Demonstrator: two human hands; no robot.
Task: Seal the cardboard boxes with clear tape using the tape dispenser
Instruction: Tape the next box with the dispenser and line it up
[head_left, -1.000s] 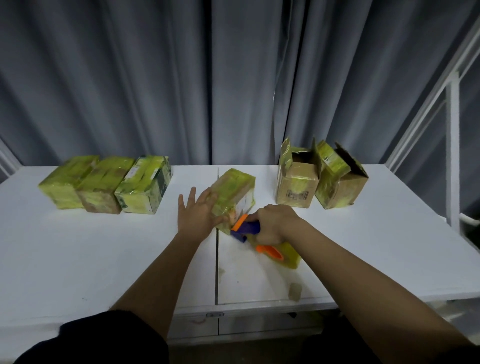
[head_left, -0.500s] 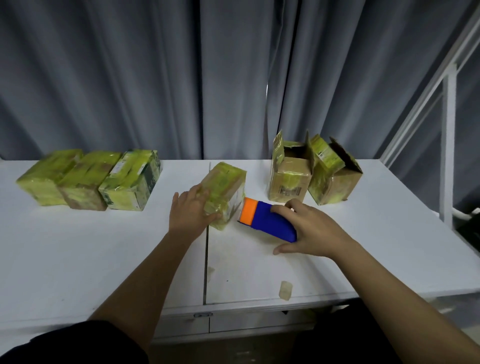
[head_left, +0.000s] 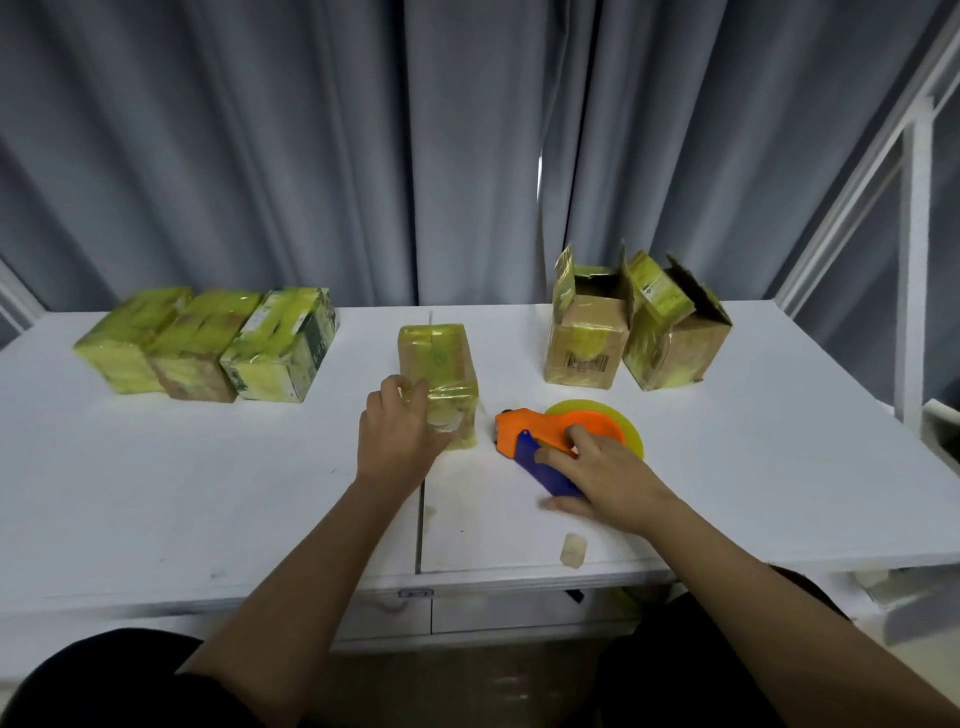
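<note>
A cardboard box (head_left: 439, 371) wrapped in yellowish clear tape stands at the table's middle. My left hand (head_left: 400, 434) grips its near left corner. Just right of it the orange and blue tape dispenser (head_left: 535, 434) lies flat on its side, its yellow tape roll (head_left: 631, 426) facing up. My right hand (head_left: 605, 470) lies over the blue handle, fingers on top and thumb under its near edge. Two boxes with open flaps (head_left: 584, 340) (head_left: 675, 343) stand at the back right. Three taped boxes (head_left: 208, 345) lie in a row at the back left.
The white table (head_left: 208, 493) has a seam (head_left: 420, 519) running from front to back under the middle box. A small scrap of tape (head_left: 573, 551) lies near the front edge. A white metal frame (head_left: 914, 260) rises at the right. Grey curtains hang behind.
My right hand pulled the dispenser off the middle box and laid it on its side on the table. The middle box turned to stand straight, my left hand still on it.
</note>
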